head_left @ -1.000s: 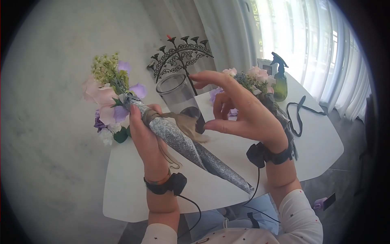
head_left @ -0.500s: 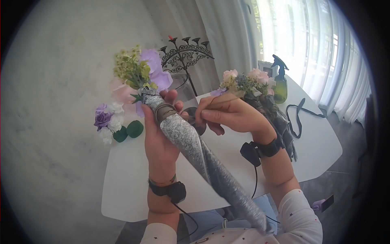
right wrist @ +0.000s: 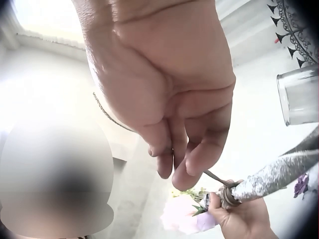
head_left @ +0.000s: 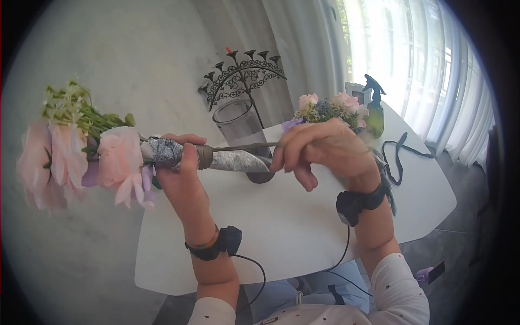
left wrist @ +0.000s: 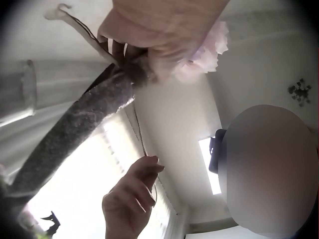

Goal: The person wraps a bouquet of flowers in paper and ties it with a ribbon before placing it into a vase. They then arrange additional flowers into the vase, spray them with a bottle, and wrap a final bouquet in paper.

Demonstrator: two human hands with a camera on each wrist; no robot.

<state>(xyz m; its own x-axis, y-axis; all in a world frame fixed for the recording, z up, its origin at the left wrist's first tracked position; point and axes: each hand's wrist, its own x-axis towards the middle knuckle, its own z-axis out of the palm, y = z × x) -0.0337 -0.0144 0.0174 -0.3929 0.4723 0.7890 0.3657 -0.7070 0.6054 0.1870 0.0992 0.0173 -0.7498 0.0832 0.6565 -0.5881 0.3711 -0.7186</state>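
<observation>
The left hand (head_left: 186, 187) grasps a bouquet (head_left: 120, 157) near its neck, the thumb lying across the silver wrapping (head_left: 166, 151). The right hand (head_left: 327, 149) pinches a thin brown ribbon (head_left: 238, 147) between its fingertips. The ribbon stretches from the coils wound round the neck, just beside the left thumb, across the middle of the head view to the right hand. In the left wrist view another strip of ribbon trails toward the upper left.

The bouquet lies nearly level, raised over the table (head_left: 227, 249); its pink and lilac flowers and pale green sprigs fill the left of the frame, and its wrapped stem points right, toward the right hand. A dark band with a small camera sits on each wrist.

Behind the stem, at the centre, stands a clear glass vase (head_left: 238, 125), partly covered by the stem. Beyond it, at upper centre, is a dark metal candelabra (head_left: 246, 72) with a red piece at its top. Right of centre, a second bouquet (head_left: 346, 102) is partly hidden by the right hand. Close to it stand a green spray bottle (head_left: 375, 122) and a small frame (head_left: 357, 93); a dark strap (head_left: 400, 143) curls nearby. Sheer curtains (head_left: 417, 65) hang at upper right.
</observation>
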